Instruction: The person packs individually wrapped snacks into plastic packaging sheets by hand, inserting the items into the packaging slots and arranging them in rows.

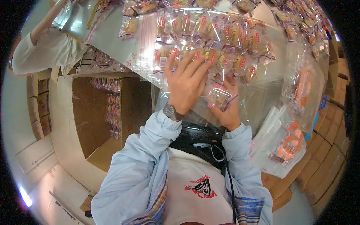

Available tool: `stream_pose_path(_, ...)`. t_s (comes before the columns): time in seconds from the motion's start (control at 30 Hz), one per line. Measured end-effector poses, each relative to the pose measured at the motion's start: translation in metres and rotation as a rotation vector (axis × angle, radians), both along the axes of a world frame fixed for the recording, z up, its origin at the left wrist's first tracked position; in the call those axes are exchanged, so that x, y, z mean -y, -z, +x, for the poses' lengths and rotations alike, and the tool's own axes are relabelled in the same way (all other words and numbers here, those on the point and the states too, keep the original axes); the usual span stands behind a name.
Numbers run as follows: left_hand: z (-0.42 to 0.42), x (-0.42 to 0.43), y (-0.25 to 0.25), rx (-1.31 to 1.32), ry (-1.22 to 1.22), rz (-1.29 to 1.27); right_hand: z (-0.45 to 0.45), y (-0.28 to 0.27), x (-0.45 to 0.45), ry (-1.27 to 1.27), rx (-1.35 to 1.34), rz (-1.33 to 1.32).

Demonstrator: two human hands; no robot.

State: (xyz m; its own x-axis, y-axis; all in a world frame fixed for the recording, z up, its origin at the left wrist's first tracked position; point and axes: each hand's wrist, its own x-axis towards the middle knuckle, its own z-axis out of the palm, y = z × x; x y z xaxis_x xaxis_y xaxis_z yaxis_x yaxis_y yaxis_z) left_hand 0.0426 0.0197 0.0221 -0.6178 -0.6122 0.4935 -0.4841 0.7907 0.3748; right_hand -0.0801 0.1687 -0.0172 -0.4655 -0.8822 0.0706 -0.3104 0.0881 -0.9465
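My left hand (187, 84), with a dark watch on its wrist, lies with fingers spread over the lower row of small wrapped snack packs (163, 56). To its right, my right hand (228, 107) grips one wrapped snack pack (218, 93) between thumb and fingers, near the table's front edge. Clear plastic with a ridged strip (144, 41) lies around the rows. A second row of packs (236, 34) is just above, with red labels showing.
An open cardboard box (95, 120) holding packs stands at the left. Printed plastic bags (283, 144) lie at the right. More packs (300, 18) are heaped at the upper right. Another person's arm and white sleeve (48, 50) reach in at upper left.
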Motion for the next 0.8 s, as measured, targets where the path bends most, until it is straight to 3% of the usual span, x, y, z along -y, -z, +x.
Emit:
stream_pose_path(0.27,-0.001,-0.002,-0.003,0.032,-0.008,0.016,-0.002,-0.011,0.002,-0.006,-0.055,-0.024)
stream_pose_path(0.33,-0.001,-0.001,-0.007,0.089,-0.01,0.053,0.004,-0.011,0.002,-0.003,0.325,0.023)
stream_pose_path(0.4,0.0,0.001,-0.012,0.111,0.009,0.065,0.001,-0.011,0.0,-0.05,0.299,0.026)
stream_pose_path(0.43,0.001,0.002,-0.015,0.103,0.026,0.058,-0.007,-0.011,0.003,-0.101,0.082,0.008)
stream_pose_path(0.6,-0.004,0.01,-0.028,0.137,0.091,0.051,-0.002,-0.011,0.005,-0.116,0.423,-0.052)
stream_pose_path(0.73,-0.016,0.025,-0.038,0.221,0.443,0.021,-0.004,-0.007,0.0,-0.097,0.603,-0.079)
stream_pose_path(0.8,-0.022,0.031,-0.034,0.243,0.481,0.013,-0.005,-0.005,-0.002,-0.077,0.665,-0.071)
